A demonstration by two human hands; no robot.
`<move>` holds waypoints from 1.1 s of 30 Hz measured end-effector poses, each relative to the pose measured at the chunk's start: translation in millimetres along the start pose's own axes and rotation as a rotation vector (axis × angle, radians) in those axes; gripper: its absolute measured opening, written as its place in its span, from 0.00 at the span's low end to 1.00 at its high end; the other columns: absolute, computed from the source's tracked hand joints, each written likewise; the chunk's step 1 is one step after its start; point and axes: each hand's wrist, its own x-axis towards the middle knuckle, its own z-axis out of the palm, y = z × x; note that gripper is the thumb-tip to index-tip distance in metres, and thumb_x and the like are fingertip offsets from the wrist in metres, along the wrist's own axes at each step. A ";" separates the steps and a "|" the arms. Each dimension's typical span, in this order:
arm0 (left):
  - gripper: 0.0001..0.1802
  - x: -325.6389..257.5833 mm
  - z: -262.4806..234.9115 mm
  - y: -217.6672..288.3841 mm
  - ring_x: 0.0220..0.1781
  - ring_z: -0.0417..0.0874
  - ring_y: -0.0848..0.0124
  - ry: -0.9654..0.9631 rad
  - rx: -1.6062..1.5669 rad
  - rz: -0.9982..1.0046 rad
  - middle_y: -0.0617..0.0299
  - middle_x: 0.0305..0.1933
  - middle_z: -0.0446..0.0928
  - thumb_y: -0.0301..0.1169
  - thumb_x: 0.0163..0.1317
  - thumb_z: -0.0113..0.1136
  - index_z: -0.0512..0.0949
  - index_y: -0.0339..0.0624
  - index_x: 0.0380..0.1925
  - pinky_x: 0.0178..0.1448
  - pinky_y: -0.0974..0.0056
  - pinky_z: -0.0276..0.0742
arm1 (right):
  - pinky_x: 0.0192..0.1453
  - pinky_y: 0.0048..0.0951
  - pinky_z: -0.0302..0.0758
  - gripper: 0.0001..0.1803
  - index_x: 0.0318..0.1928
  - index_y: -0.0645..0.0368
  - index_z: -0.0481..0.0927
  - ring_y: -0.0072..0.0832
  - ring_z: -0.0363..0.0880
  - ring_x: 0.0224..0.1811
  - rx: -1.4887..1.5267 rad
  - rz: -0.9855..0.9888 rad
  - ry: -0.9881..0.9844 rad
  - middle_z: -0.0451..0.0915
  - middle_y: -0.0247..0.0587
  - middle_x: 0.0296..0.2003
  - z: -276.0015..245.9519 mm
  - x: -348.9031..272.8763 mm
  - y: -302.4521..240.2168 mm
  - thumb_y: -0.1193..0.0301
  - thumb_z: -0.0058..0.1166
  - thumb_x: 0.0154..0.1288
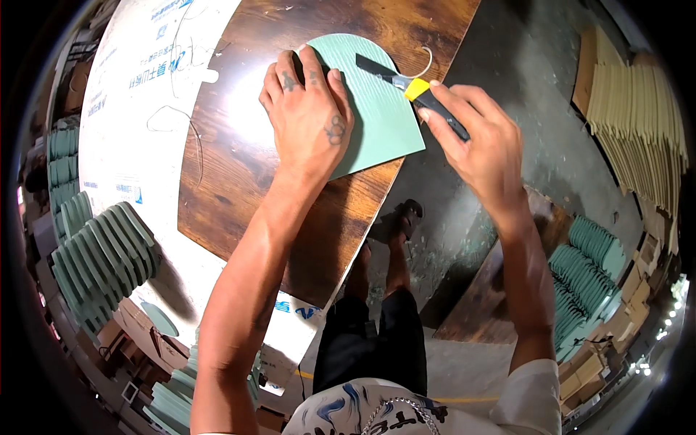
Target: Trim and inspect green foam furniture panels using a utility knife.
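Looking down from the head camera, a white printed shirt with a metal chain [395, 413] is seen nearest, then black shorts [377, 341] and a sandalled foot [406, 217] on the grey concrete floor [522, 94]. Both bare forearms are raised from the lower edge toward a dark brown wooden worktop [232, 145], part of which is covered by a white printed sheet [130, 94].

The left hand [308, 109] is laid flat, palm down and fingers spread, on a pale green semicircular ribbed panel [384, 109]; nothing is gripped, the panel is only pressed against the wood. The panel is lying at the worktop's right side, its straight lower edge close to the rim and its rounded edge turned away from the person.

The right hand [478, 138] is closed around a utility knife with a yellow and black handle [420, 90]. The blade is held over the panel's upper right curve, and a thin pale sliver [424, 61] is seen curling off just beside it.

At the left, below the worktop, a row of matching green ribbed pieces [101, 261] is stacked on edge, and more are leaned further up the left rim [61, 156]. Another fanned row of green pieces [591, 268] is lying on the floor at the right, near brown cardboard boxes [638, 290]. Farthest off, at the upper right, a stack of tan flat boards [638, 109] is stood against the wall.
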 end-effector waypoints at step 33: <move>0.22 9.2 -11.4 13.6 0.56 0.68 0.43 -0.064 -0.036 -0.436 0.37 0.51 0.71 0.36 0.73 0.53 0.71 0.27 0.56 0.63 0.42 0.62 | 0.33 0.31 0.79 0.20 0.53 0.56 0.86 0.31 0.78 0.37 0.039 0.020 -0.116 0.79 0.32 0.42 -9.2 29.3 10.3 0.63 0.69 0.63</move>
